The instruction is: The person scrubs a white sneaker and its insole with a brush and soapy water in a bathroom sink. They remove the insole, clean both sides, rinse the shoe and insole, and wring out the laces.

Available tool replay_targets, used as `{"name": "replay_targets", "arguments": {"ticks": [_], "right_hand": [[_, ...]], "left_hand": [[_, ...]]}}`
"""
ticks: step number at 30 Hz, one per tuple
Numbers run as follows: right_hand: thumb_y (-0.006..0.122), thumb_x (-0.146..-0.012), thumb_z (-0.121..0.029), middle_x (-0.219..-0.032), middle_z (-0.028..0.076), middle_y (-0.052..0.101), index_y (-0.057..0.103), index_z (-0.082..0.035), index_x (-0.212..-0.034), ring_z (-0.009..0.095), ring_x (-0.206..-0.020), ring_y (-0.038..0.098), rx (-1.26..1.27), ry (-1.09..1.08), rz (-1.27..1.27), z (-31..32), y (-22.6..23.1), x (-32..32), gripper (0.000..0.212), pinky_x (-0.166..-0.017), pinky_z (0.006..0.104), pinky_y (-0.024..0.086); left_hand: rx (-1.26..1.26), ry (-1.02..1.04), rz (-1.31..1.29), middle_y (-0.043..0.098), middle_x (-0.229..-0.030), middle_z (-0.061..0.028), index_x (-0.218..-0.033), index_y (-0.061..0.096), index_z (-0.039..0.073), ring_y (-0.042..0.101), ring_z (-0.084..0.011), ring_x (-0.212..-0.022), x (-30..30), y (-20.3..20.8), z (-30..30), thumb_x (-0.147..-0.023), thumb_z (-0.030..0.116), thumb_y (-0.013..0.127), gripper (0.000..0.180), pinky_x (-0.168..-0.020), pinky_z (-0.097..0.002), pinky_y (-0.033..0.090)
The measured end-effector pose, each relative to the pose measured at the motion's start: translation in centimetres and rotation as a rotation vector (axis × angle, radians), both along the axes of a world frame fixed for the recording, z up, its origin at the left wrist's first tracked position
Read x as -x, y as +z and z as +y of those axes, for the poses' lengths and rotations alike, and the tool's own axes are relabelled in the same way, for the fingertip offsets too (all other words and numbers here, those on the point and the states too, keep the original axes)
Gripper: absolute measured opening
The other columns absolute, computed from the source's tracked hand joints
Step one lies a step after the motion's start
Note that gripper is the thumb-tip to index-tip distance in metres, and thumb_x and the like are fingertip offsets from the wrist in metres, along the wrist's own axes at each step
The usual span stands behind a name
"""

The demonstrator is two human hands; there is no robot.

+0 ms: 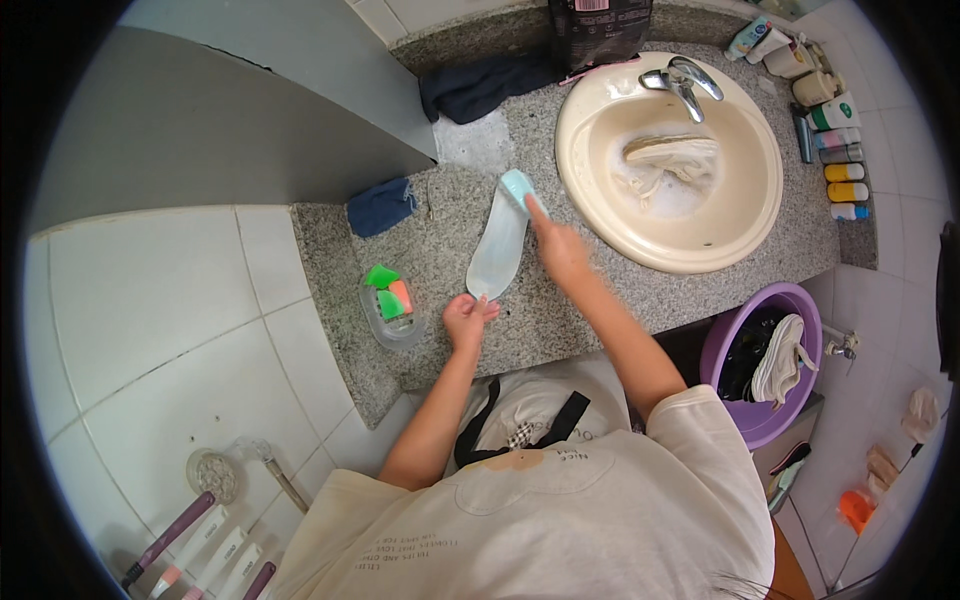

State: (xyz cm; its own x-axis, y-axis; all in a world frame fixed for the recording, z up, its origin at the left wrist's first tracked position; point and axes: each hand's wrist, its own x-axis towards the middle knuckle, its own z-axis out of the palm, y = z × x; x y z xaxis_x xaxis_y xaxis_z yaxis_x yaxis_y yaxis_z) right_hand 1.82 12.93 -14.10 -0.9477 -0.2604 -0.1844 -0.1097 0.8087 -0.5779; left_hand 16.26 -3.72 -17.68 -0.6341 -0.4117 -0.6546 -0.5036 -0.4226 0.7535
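A pale grey-blue shoe insole (492, 255) lies flat on the granite counter, its narrower end toward me. At that near end my left hand (468, 320) is closed, fingertips pressed on the insole's edge. My right hand (563, 252) grips a small pale teal scrub brush (516, 186) resting on the far end of the insole, with the index finger stretched along it. The brush's underside is hidden. Left of the insole stands a clear soap dish (398, 336) with green pieces (391, 304) and an orange piece (401, 293) in it.
An oval cream sink (590, 215) holds a whitish cloth item (672, 152) in suds under a chrome faucet (684, 82). Toiletries (834, 112) line the right edge. Dark cloths (382, 207) lie behind. A purple basin (711, 352) hangs low at right. A grey panel (250, 120) bounds the left.
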Motion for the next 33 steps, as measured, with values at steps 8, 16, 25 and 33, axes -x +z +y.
{"name": "replay_targets", "arguments": {"ticks": [8, 16, 25, 33], "right_hand": [[0.051, -0.086, -0.009, -0.074, 0.020, 0.064, 0.036, -0.022, -0.143, 0.036, -0.065, 0.063, 0.037, 0.346, -0.166, 3.0, 0.2, -9.7, 0.061, -0.060, 0.0483, 0.049], [0.049, -0.089, -0.009, -0.078, 0.021, 0.064, 0.036, -0.024, -0.143, 0.036, -0.070, 0.064, 0.065, 0.158, -0.104, -1.5, -0.5, -4.9, 0.057, -0.062, 0.0471, 0.049], [0.051, -0.085, -0.007, -0.074, 0.022, 0.063, 0.035, -0.024, -0.143, 0.039, -0.060, 0.061, 0.022, 0.097, 0.038, 2.1, -0.2, -0.7, 0.063, -0.054, 0.0490, 0.047], [0.047, -0.084, 0.000, -0.066, 0.023, 0.061, 0.033, -0.022, -0.145, 0.038, -0.060, 0.063, -0.026, 0.130, -0.172, -0.4, 1.9, -9.6, 0.066, -0.053, 0.0488, 0.049]], "left_hand": [[-0.029, 0.020, 0.035, 0.064, -0.076, -0.0163, -0.080, 0.048, 0.001, 0.069, -0.0259, -0.066, -0.6, -0.2, -0.4, -0.086, -0.005, 0.059, 0.014, -0.058, -0.0350, 0.061], [-0.001, -0.025, 0.007, 0.064, -0.076, -0.0160, -0.080, 0.048, 0.001, 0.069, -0.0255, -0.066, 0.1, -0.1, -0.1, -0.086, -0.004, 0.059, 0.015, -0.059, -0.0344, 0.061], [-0.017, 0.003, 0.015, 0.064, -0.077, -0.0173, -0.083, 0.046, 0.001, 0.069, -0.0264, -0.066, -0.1, -0.4, -0.1, -0.087, -0.005, 0.059, 0.014, -0.058, -0.0349, 0.061], [0.003, 0.013, 0.002, 0.064, -0.078, -0.0188, -0.082, 0.045, 0.001, 0.069, -0.0276, -0.067, -0.2, -0.6, 0.0, -0.086, -0.005, 0.059, 0.016, -0.059, -0.0363, 0.061]]}}
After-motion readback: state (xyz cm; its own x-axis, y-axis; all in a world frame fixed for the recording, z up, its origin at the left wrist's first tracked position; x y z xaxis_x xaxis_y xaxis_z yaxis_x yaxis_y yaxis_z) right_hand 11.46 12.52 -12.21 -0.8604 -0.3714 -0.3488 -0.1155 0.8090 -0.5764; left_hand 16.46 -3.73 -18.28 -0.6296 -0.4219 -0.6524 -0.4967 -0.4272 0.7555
